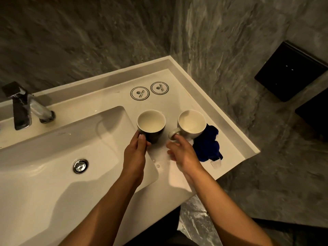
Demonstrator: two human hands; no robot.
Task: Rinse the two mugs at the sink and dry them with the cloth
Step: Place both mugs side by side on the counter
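Observation:
Two mugs stand upright on the white counter [177, 102] to the right of the sink basin [53, 157]. The dark mug [151, 126] with a white inside is on the left; my left hand [135, 150] grips its near side. The white mug [191, 124] stands to its right, handle pointing toward me. My right hand [182, 151] reaches to that handle, one fingertip touching it, the other fingers loose. A crumpled blue cloth [207, 144] lies just right of the white mug, partly under it.
A chrome tap [23, 105] stands at the back left and a drain plug [80, 166] sits in the basin. Two round paper coasters [140, 93] lie behind the mugs. Water drops dot the counter near my hands. The counter's raised edge runs along the right.

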